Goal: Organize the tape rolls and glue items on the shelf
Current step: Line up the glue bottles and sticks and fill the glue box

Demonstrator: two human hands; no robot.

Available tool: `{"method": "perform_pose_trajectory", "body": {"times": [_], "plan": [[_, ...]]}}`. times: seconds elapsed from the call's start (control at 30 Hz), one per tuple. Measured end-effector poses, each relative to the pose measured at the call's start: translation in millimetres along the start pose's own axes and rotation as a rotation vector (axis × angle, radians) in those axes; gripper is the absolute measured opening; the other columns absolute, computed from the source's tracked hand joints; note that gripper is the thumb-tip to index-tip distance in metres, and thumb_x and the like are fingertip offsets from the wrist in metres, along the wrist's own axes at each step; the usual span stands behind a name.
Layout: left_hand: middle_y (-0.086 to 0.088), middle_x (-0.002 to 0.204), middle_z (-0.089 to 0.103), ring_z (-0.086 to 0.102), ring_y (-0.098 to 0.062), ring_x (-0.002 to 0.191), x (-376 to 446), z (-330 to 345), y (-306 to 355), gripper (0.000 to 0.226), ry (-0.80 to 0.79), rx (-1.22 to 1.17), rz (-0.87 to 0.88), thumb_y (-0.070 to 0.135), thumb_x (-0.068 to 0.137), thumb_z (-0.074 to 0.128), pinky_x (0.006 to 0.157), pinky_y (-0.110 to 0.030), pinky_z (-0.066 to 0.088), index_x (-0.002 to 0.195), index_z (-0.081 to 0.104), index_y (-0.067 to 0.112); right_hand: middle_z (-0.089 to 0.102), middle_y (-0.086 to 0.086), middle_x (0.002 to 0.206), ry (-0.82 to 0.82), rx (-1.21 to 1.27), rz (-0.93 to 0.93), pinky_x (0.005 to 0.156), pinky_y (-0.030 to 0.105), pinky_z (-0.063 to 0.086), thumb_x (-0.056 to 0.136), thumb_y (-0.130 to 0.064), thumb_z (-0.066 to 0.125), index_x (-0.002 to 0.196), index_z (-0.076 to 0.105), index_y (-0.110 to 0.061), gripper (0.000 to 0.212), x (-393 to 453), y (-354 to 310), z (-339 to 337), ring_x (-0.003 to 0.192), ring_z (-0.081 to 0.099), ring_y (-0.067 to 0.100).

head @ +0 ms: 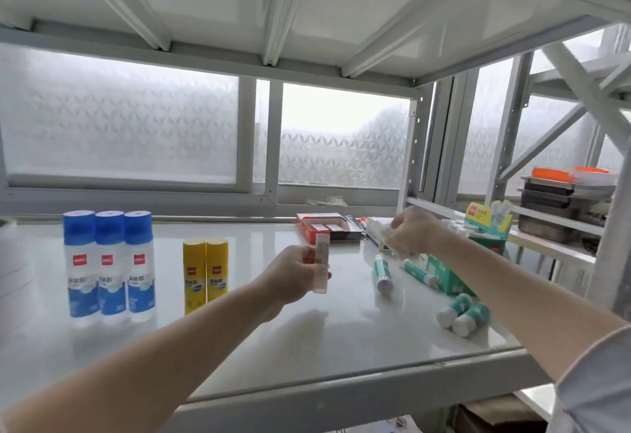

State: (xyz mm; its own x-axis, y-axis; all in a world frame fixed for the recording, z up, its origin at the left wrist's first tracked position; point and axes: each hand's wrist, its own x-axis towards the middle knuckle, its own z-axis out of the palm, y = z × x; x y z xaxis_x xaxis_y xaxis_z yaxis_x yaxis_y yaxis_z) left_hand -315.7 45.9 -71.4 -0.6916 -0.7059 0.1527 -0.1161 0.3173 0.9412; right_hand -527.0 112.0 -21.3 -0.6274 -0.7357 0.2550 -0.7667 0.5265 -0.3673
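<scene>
Holding a glue stick between both hands.

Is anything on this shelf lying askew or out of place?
Yes. The green glue sticks lie tipped over and scattered at the right, while the blue bottles and yellow glue sticks stand upright in rows.

- The shelf under my arms was white painted metal, smooth and glossy, mirroring things.
- The blue-capped glue bottles looked like glossy translucent plastic.
- The window panes were frosted, patterned glass.
</scene>
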Motion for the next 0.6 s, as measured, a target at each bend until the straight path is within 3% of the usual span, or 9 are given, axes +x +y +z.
{"method": "perform_pose_trajectory", "body": {"times": [0.1, 0.13, 0.3, 0.43, 0.6], "plan": [[-0.012, 0.095, 0.062, 0.062, -0.02, 0.092, -1.2, -1.0, 0.0, 0.014, 0.016, -0.051, 0.001, 0.0, 0.093, 0.049, 0.086, -0.033, 0.053, 0.103, 0.058, 0.005, 0.065, 0.018, 0.096, -0.251, 0.741, -0.102, 0.068, 0.027, 0.06, 0.087, 0.002, 0.061, 0.124, 0.054, 0.0, 0.037, -26.9, -19.7, -13.8, 0.074, 0.067, 0.023], [-0.012, 0.096, 0.062, 0.063, -0.019, 0.089, -2.6, -1.3, -0.3, 0.016, 0.015, -0.07, 0.006, 0.0, 0.094, 0.049, 0.081, -0.03, 0.054, 0.107, 0.058, 0.003, 0.065, 0.018, 0.097, -0.345, 0.858, -0.145, 0.069, 0.028, 0.06, 0.088, 0.007, 0.059, 0.123, 0.052, 0.0, 0.037, -38.3, -25.4, -14.2, 0.078, 0.068, 0.025], [-0.008, 0.095, 0.065, 0.064, -0.016, 0.085, -13.9, -5.8, -0.5, 0.018, -0.005, -0.123, 0.044, 0.007, 0.095, 0.052, 0.072, -0.033, 0.057, 0.112, 0.055, 0.01, 0.066, 0.018, 0.095, -0.493, 1.017, -0.257, 0.075, 0.032, 0.06, 0.086, 0.01, 0.057, 0.105, 0.058, -0.005, 0.024, -71.5, -36.3, 1.9, 0.085, 0.069, 0.031], [-0.003, 0.09, 0.067, 0.066, -0.009, 0.078, -20.7, -14.5, -1.3, 0.016, -0.007, -0.129, 0.044, 0.011, 0.095, 0.052, 0.056, -0.023, 0.058, 0.108, 0.049, 0.019, 0.068, 0.015, 0.094, -0.509, 1.015, -0.242, 0.078, 0.034, 0.059, 0.085, 0.007, 0.06, 0.103, 0.059, -0.007, 0.023, -73.7, -34.1, 12.3, 0.087, 0.071, 0.028], [-0.001, 0.09, 0.067, 0.066, -0.009, 0.076, -25.9, -25.5, -5.1, 0.028, -0.01, -0.025, 0.004, 0.012, 0.091, 0.058, 0.051, -0.017, 0.053, 0.116, 0.045, 0.015, 0.067, 0.017, 0.097, -0.523, 1.012, -0.241, 0.071, 0.029, 0.059, 0.086, 0.008, 0.059, 0.105, 0.058, -0.003, 0.023, -77.0, -37.8, 18.6, 0.086, 0.071, 0.026]]}}
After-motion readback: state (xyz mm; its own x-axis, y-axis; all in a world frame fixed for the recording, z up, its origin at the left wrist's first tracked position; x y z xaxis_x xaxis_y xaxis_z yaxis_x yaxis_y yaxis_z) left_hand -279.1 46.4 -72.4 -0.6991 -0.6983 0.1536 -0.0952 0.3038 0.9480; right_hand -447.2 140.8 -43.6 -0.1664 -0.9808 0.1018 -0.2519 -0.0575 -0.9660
